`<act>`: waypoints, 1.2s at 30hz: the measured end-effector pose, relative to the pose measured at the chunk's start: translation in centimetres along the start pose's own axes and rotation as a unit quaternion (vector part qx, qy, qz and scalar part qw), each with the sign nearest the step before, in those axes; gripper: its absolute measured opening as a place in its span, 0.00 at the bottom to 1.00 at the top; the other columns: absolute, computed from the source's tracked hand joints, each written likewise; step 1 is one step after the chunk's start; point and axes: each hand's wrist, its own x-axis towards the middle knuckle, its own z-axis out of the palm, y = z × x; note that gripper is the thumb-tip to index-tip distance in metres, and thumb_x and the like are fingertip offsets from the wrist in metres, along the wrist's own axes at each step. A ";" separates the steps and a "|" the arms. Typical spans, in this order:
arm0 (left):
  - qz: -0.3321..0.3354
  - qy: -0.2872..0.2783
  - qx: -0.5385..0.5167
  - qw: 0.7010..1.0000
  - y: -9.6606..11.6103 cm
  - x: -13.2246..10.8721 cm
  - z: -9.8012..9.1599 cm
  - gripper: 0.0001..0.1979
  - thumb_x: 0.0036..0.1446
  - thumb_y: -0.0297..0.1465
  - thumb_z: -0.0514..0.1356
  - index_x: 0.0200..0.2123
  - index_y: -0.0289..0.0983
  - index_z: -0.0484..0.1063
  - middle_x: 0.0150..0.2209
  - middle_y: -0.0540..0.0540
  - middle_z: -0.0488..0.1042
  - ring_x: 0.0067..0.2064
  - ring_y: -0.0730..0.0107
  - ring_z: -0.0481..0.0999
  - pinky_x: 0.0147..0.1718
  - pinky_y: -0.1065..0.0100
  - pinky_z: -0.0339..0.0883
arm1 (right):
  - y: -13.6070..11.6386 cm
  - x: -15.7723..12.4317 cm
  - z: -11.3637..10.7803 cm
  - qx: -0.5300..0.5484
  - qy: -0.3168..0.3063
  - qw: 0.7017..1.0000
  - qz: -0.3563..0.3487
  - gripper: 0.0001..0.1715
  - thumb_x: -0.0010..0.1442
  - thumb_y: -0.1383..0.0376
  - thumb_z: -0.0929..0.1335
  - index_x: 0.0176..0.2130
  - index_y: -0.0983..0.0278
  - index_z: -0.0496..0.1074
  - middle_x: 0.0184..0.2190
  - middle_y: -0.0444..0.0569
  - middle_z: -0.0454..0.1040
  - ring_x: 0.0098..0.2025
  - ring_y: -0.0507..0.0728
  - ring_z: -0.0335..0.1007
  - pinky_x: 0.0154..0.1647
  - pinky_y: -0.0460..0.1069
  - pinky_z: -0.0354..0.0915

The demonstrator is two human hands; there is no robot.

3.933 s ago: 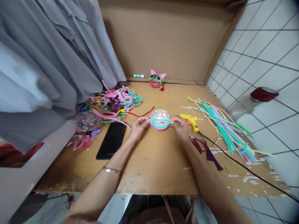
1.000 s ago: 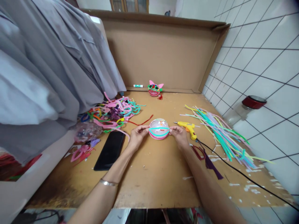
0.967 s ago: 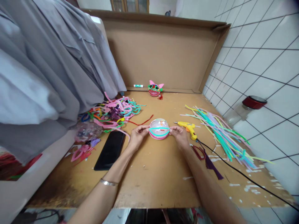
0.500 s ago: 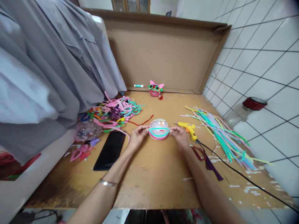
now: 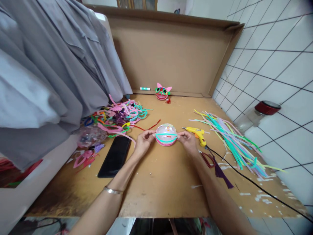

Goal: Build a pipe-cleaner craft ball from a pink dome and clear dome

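Setting: brown worktop (image 5: 158, 176) is lying before a cardboard backing, with white tiles running along the right.
Ball: clear plastic ball (image 5: 166, 134), ringed in pink and teal, is sitting mid-worktop between both hands.
Left hand (image 5: 143, 143): fingertips are pinching the ball's left edge, grip nearly closed.
Right hand (image 5: 188, 143): fingertips are pinching the ball's right edge likewise.
Nearby: yellow glue gun (image 5: 197, 134) is lying just right of the ball; black phone (image 5: 114, 156) is resting to the left.
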 end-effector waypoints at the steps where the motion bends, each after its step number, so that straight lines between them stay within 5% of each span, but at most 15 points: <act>1: -0.001 0.000 0.001 1.000 0.0 0.0 0.0 0.16 0.44 0.39 0.67 0.33 0.34 0.76 0.33 0.44 0.79 0.33 0.67 0.75 0.38 0.66 0.67 | 0.0 0.0 0.0 -0.003 -0.002 1.000 -0.001 0.16 0.40 0.53 0.74 0.26 0.61 0.74 0.25 0.46 0.77 0.28 0.56 0.71 0.34 0.52 0.69; 16: 0.043 0.018 0.016 0.999 0.5 -0.2 0.3 0.10 0.47 0.37 0.63 0.28 0.37 0.68 0.26 0.52 0.69 0.28 0.74 0.67 0.30 0.72 0.62 | -0.6 -0.4 0.6 0.028 0.006 1.000 -0.001 0.15 0.40 0.55 0.74 0.26 0.61 0.72 0.21 0.43 0.73 0.25 0.53 0.67 0.29 0.49 0.65; 36: 0.046 0.019 0.037 0.998 -0.5 -0.2 0.2 0.09 0.49 0.37 0.62 0.26 0.37 0.71 0.26 0.50 0.72 0.29 0.72 0.67 0.32 0.71 0.61 | -0.3 -0.5 0.9 0.037 0.017 0.999 -0.018 0.10 0.41 0.58 0.72 0.25 0.60 0.73 0.24 0.44 0.74 0.26 0.53 0.67 0.30 0.48 0.65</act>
